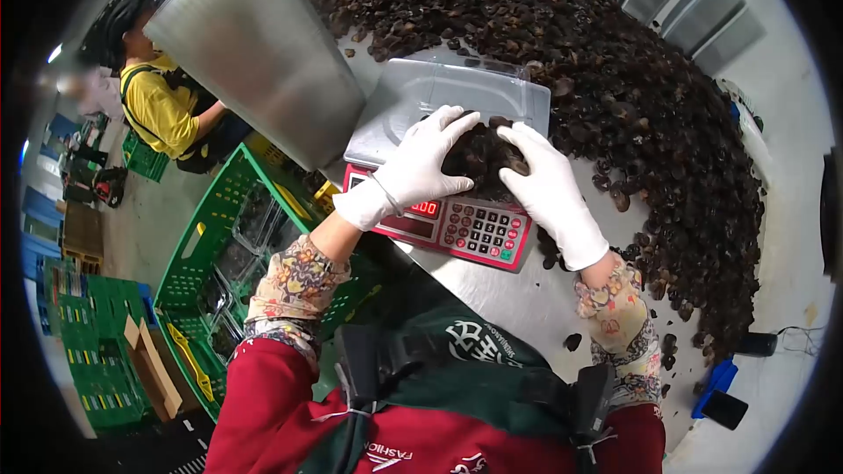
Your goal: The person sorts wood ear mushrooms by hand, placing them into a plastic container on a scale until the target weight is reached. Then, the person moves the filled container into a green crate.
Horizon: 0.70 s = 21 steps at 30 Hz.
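Both my hands wear white gloves. My left hand (420, 167) and my right hand (546, 184) cup a clump of dark dried mushrooms (481, 156) between them, pressing it from both sides. The clump sits above the front of an electronic scale (413, 96), which has a clear plastic lid on its pan, a red keypad panel (479, 230) and a lit red display. A large heap of the same dark dried mushrooms (632, 88) covers the steel table (518, 298) behind and to the right of the scale.
A big grey metal bucket (263, 44) leans at the table's left edge. A green plastic crate (219, 246) with packed trays stands on the floor to the left. Another person in a yellow shirt (158, 105) crouches at the far left. More green crates (97, 342) lie on the floor.
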Each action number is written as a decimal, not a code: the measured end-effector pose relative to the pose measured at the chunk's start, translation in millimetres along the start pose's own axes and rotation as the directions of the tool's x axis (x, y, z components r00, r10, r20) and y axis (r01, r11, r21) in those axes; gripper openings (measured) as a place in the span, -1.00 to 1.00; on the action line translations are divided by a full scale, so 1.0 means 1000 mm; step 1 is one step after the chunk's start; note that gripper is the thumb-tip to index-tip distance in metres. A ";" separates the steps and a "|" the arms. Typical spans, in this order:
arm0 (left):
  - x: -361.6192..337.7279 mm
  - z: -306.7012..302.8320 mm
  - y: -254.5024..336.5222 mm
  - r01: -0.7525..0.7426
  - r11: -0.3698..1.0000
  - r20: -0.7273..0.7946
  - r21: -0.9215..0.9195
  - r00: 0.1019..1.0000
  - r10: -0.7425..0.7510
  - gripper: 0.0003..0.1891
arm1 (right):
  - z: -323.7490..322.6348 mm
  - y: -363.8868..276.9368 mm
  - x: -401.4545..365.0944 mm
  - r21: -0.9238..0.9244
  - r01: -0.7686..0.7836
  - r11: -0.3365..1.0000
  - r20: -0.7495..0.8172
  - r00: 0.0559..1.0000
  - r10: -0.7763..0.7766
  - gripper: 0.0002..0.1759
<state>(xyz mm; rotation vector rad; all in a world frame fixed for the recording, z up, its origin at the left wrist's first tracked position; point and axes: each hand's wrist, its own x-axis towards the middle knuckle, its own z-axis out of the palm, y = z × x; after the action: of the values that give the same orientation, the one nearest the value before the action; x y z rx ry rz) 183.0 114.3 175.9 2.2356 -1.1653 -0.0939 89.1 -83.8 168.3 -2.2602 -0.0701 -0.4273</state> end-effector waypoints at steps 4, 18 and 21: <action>-0.005 -0.011 -0.003 -0.012 0.990 0.013 -0.144 1.000 0.014 -0.08 | -0.022 0.004 -0.006 0.219 -0.178 0.959 0.004 0.983 0.182 -0.63; 0.004 -0.042 -0.025 0.001 0.779 -0.116 -0.627 0.989 -0.095 -0.31 | -0.011 0.064 -0.148 0.295 -0.410 0.863 -0.043 0.896 0.441 -0.62; 0.004 -0.032 -0.014 0.091 0.907 -0.023 -0.410 0.994 -0.110 -0.31 | 0.011 0.072 -0.164 -0.088 -0.230 0.969 -0.113 0.969 0.219 -0.41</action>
<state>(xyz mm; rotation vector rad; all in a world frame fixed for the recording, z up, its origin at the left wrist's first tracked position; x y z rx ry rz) 205.7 132.8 195.0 1.9108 -0.9066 -0.2999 -48.9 -109.0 56.2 -2.3076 0.2641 -0.4320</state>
